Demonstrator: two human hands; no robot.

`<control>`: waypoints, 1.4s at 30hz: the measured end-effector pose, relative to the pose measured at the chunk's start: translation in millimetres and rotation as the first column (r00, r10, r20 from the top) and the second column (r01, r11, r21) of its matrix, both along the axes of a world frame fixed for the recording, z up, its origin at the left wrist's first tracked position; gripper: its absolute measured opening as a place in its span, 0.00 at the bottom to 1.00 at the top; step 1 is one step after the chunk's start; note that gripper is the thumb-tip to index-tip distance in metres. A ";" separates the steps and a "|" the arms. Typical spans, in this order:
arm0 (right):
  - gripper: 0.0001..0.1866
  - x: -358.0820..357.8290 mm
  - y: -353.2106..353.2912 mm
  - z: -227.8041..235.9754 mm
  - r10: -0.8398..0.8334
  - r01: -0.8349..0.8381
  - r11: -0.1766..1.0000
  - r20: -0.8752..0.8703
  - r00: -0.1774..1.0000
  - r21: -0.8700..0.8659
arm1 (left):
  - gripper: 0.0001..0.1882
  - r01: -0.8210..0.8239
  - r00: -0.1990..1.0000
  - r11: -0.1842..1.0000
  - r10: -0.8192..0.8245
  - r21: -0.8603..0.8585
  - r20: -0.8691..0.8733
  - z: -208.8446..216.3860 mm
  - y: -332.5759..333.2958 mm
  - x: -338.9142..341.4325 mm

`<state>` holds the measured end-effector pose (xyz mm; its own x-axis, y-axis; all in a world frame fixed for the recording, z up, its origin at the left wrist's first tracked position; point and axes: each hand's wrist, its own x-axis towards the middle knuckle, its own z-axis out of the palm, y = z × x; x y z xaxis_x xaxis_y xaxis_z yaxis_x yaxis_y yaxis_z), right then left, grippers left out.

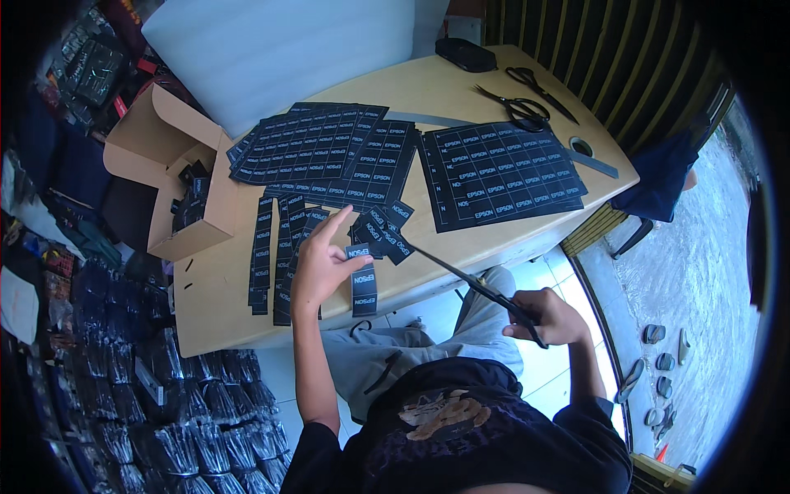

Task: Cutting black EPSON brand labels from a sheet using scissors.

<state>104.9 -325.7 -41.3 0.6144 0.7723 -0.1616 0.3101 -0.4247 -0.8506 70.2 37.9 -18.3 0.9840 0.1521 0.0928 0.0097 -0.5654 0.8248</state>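
Observation:
Between thumb and fingers, my left hand [322, 262] pinches a short strip of black labels [363, 288] with pale print, its lower end hanging at the table's front edge. My right hand [550, 318] grips black scissors [481, 288] by the handles, over my lap. Their long blades point up and left, the tip close to a small pile of cut labels [384, 230]. Left of my left hand lie several long cut label strips [262, 255]. Beyond them, printed black label sheets [304, 148] overlap in a stack, with another stack of sheets [502, 173] to the right.
An open cardboard box [185, 222] with dark pieces inside stands at the table's left. Two more scissors [518, 107], a tape roll [581, 147], a metal ruler [594, 163] and a black case [466, 55] lie at the far right. Plastic-wrapped bundles [181, 412] fill the lower left.

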 end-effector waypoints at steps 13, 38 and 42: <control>0.18 -30.3 117.4 21.0 -0.108 0.339 0.761 -0.407 0.907 0.553 | 0.31 0.190 0.953 0.899 -0.072 -0.394 0.295 18.3 -59.5 -39.2; 0.28 -11.0 88.8 14.1 0.155 0.158 0.750 -0.403 0.902 0.642 | 0.27 0.115 0.941 0.871 0.060 -0.477 0.334 3.9 -53.7 -68.5; 0.43 -1.8 67.6 12.4 0.150 -0.031 0.858 -0.193 0.970 0.513 | 0.28 0.092 0.948 0.866 0.075 -0.491 0.309 9.6 -46.2 -71.7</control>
